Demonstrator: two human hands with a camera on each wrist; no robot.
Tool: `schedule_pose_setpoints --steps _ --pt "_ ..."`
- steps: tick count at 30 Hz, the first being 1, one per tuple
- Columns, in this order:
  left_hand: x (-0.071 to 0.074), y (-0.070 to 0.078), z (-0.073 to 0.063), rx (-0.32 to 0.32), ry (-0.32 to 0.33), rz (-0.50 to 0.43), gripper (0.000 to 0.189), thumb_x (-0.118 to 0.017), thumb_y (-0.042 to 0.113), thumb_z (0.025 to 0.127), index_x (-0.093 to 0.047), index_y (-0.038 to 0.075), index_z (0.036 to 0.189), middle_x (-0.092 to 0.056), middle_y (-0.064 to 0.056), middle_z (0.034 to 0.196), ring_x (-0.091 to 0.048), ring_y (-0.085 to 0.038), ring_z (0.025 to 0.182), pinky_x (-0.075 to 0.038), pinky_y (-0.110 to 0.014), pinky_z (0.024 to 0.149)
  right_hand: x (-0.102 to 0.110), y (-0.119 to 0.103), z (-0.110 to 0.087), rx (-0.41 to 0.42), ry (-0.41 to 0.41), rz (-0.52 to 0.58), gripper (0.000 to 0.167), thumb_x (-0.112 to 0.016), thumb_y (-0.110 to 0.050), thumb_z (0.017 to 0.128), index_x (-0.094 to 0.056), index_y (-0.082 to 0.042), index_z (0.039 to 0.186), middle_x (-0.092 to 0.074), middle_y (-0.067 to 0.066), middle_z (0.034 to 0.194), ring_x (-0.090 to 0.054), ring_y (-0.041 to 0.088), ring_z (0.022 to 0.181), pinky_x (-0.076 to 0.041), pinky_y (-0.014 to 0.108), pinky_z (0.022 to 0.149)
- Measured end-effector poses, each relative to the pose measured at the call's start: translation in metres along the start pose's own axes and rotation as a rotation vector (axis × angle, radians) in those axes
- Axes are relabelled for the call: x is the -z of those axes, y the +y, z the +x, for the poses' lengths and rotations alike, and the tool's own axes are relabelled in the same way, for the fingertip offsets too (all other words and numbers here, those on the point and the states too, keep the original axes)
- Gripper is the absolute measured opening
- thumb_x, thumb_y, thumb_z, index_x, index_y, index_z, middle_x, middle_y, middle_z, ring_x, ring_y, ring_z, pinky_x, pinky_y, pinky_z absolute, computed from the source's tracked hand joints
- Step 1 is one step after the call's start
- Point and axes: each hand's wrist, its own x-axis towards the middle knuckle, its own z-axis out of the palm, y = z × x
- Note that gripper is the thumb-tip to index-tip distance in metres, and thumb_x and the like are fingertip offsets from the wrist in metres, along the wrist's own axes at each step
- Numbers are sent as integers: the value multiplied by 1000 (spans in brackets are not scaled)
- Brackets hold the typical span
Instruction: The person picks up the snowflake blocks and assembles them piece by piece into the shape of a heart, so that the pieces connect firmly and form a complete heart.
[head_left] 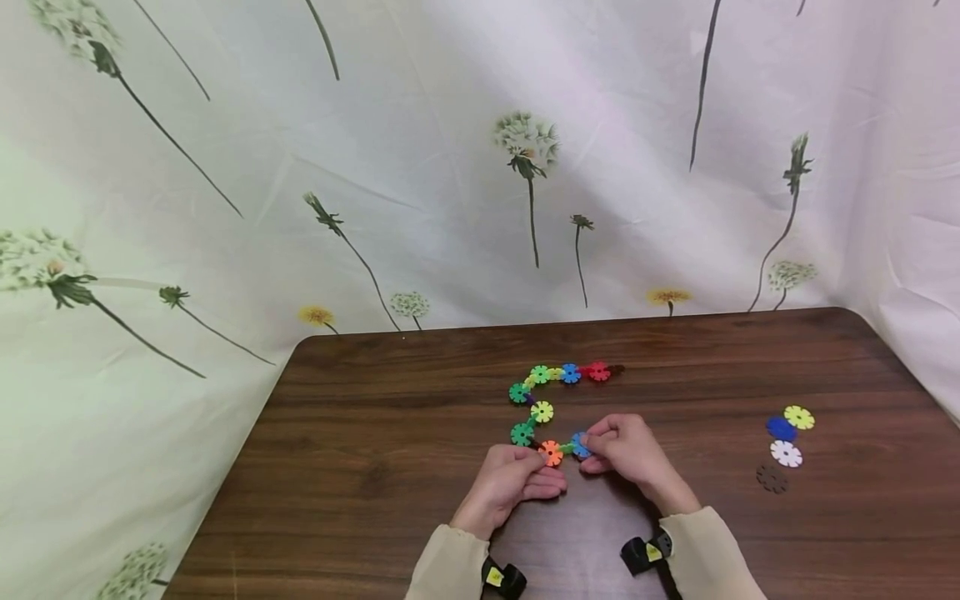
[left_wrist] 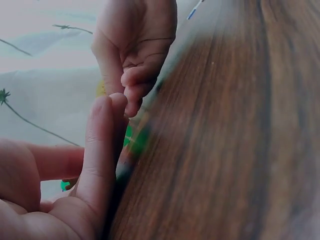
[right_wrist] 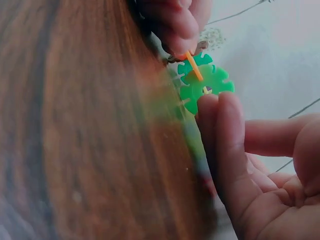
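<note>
A winding chain of notched plastic snowflake discs lies on the wooden table. At its near end, my left hand (head_left: 512, 483) pinches an orange disc (head_left: 552, 454) between thumb and fingers. My right hand (head_left: 630, 454) pinches a blue disc (head_left: 578, 445), partly covered by the fingertips. Between these two, a light green disc (right_wrist: 220, 82) stands on edge, and the orange disc appears edge-on beside it in the right wrist view. Farther back the chain curves through green discs (head_left: 522, 434), a yellow-green disc (head_left: 542, 412) and a blue one to a red disc (head_left: 599, 372).
Loose discs lie at the right: a yellow disc (head_left: 799, 417), a dark blue disc (head_left: 782, 428), a white disc (head_left: 786, 453) and a dark brown disc (head_left: 772, 478). Behind the table (head_left: 360, 400) hangs a white cloth (head_left: 450, 183) with dandelion prints.
</note>
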Motion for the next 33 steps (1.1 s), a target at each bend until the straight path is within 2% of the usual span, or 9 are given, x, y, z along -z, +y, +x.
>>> schedule_pose_setpoints --steps 7,18,23,33 --pt "1 1 1 4 3 -4 25 -51 7 98 -62 -14 108 -73 -22 90 -73 -18 76 -60 -32 73 -2 -1 1 -26 0 47 17 -57 -1 93 -57 14 100 -67 14 80 -70 16 64 -60 31 65" --pt "1 4 -2 21 0 -4 26 -51 8 98 -61 -13 111 -73 -21 92 -73 -18 78 -60 -32 75 6 4 5 -32 -45 30 27 -57 -10 95 -56 14 108 -68 12 79 -70 16 65 -60 33 65" --pt "1 4 -2 25 -9 -6 27 -51 9 99 -60 -13 112 -72 -22 94 -73 -19 80 -60 -33 76 14 2 1 -36 -67 15 33 -58 -16 96 -55 12 113 -69 13 81 -70 19 66 -60 35 65" --pt "1 4 -1 18 -20 -17 26 -52 8 98 -61 -13 111 -72 -23 94 -73 -21 81 -59 -33 76 38 3 -1 -26 -95 -1 40 -60 -22 96 -54 13 113 -70 11 82 -70 18 70 -60 35 68"
